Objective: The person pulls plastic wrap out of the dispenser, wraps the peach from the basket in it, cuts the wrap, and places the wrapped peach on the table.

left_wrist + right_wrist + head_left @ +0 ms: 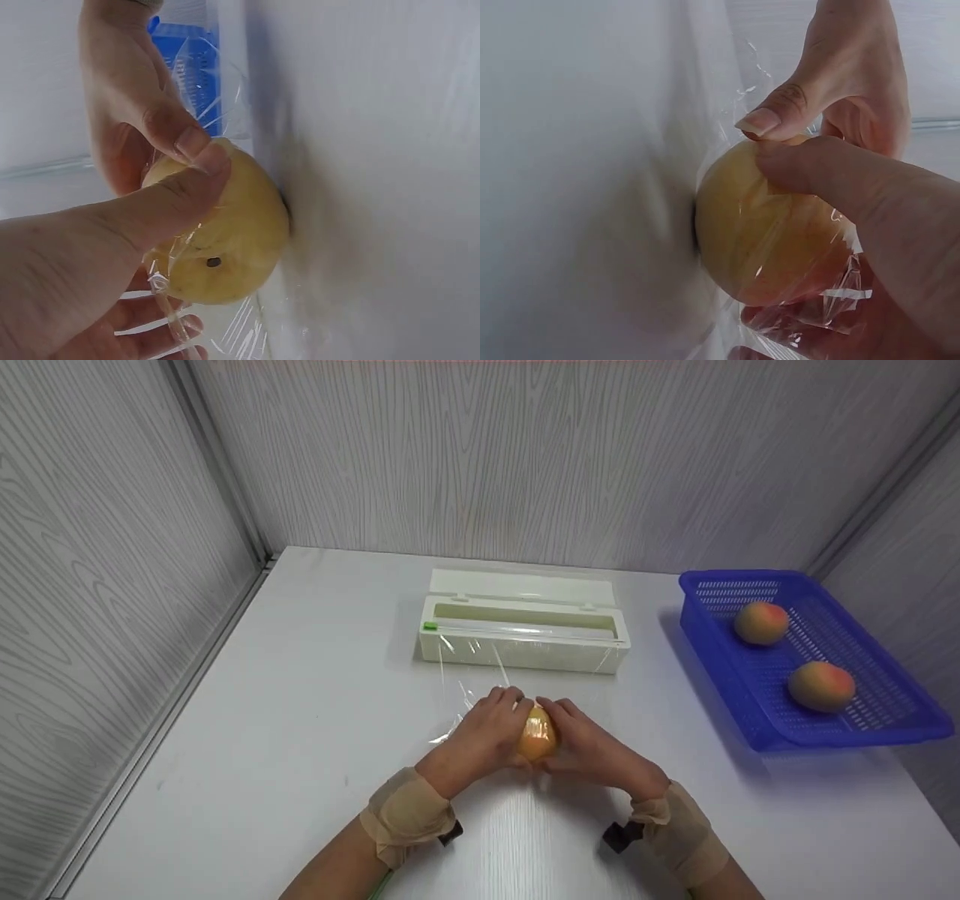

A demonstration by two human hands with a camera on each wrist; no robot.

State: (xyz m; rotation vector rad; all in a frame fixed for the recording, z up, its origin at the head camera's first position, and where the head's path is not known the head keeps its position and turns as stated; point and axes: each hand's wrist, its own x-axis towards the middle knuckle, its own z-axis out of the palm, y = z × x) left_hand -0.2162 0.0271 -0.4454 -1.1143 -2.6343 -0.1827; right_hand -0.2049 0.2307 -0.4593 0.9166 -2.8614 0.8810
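A yellow mango [538, 735] sits on the white table, with clear cling film [795, 259] over it. From the left, my left hand [486, 731] holds the mango, its thumb [176, 199] pressing the film onto the skin. My right hand [592, 746] grips the opposite side, and both thumbs meet near the top of the fruit in the wrist views. A dark stem spot [214, 262] shows on the mango. The film stretches back from the hands to a white cling film box [525, 656], whose lid is raised.
A blue plastic basket [720, 675] stands at the right, holding two red-tinged mangoes [761, 623]. A green slider [430, 625] sits at the left end of the box's front edge. Pale wood-grain panels [510, 457] enclose the table at the back and sides.
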